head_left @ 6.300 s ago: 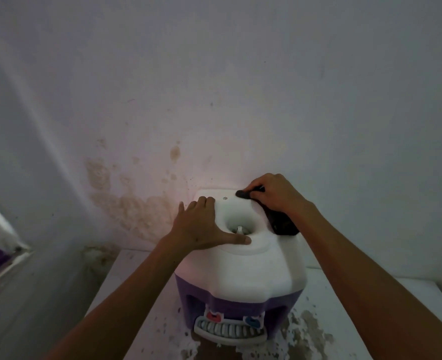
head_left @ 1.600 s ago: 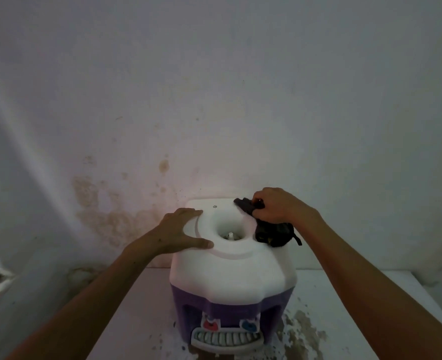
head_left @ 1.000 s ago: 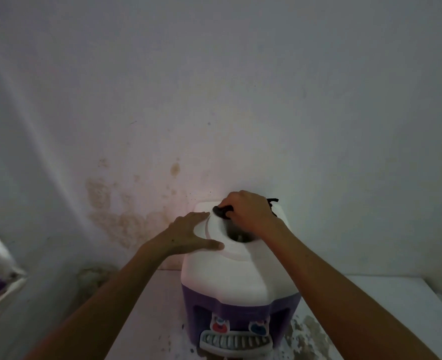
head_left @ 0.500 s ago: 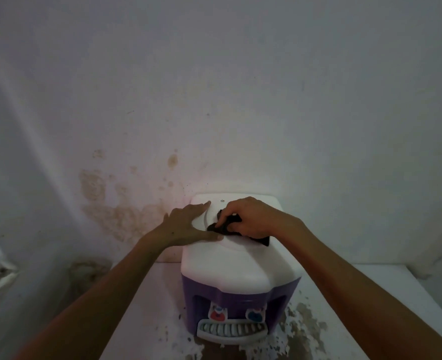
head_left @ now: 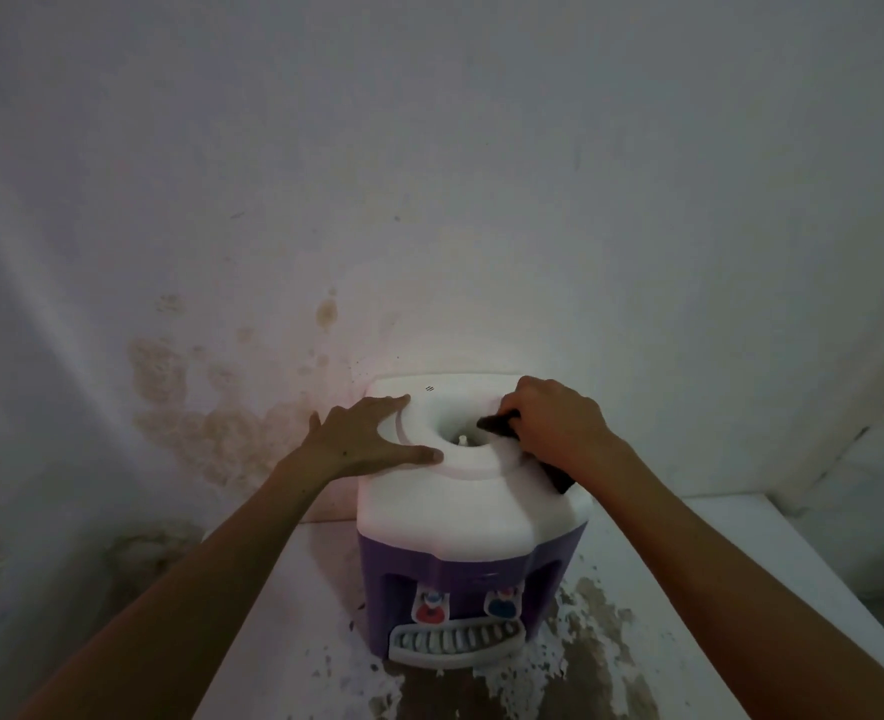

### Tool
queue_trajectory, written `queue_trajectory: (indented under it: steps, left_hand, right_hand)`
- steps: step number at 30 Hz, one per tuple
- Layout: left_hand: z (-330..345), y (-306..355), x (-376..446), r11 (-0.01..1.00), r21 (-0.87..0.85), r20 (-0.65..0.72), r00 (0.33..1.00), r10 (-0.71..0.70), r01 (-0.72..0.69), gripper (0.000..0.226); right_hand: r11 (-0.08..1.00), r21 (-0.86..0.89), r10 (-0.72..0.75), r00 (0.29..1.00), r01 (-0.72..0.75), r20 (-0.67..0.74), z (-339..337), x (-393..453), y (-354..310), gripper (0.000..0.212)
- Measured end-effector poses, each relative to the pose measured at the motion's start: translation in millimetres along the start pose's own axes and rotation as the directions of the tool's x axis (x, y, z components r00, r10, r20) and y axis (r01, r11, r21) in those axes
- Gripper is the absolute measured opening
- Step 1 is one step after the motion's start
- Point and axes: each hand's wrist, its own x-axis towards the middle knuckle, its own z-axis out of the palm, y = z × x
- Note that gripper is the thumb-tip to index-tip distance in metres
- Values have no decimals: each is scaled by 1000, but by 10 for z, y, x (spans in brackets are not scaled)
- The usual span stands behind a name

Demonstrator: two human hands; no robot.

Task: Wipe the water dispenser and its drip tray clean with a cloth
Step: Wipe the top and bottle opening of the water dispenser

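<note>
Curled around a small dark cloth (head_left: 497, 424), the right hand (head_left: 554, 426) holds it against the right side of the round dip on top of the white and purple plastic water dispenser (head_left: 468, 506). A bit of the cloth pokes out below the wrist. The left hand (head_left: 367, 439) lies flat with straight fingers on the left side of the white top. Low on the front sit a red tap (head_left: 431, 610) and a blue tap (head_left: 501, 606) above the grey slotted drip tray (head_left: 455, 641). The dispenser stands on a white table (head_left: 284, 641) with peeling brown patches, close to a stained white wall (head_left: 429, 200).
</note>
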Motion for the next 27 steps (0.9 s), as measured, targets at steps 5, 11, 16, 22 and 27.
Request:
queue_trajectory:
  steps: [5, 11, 16, 22, 27]
  left_hand:
    - [-43, 95, -44, 1000, 21, 10, 1000, -21, 21, 120]
    - [-90, 205, -37, 999, 18, 24, 999, -29, 28, 125]
    - [-107, 186, -1, 999, 28, 65, 997, -46, 44, 132]
    - [-98, 177, 3, 999, 22, 74, 997, -38, 36, 132]
    - [-52, 147, 34, 999, 15, 64, 997, -42, 41, 145]
  right_hand:
    - [994, 103, -32, 999, 30, 23, 18, -41, 125, 26]
    - [986, 92, -144, 985, 136, 89, -4, -117, 39, 24]
    - [991, 126, -42, 996, 32, 78, 29, 195, 76, 16]
    - [999, 20, -28, 999, 29, -32, 134, 537, 15, 18]
    - [987, -100, -133, 985, 122, -111, 168, 689, -120, 13]
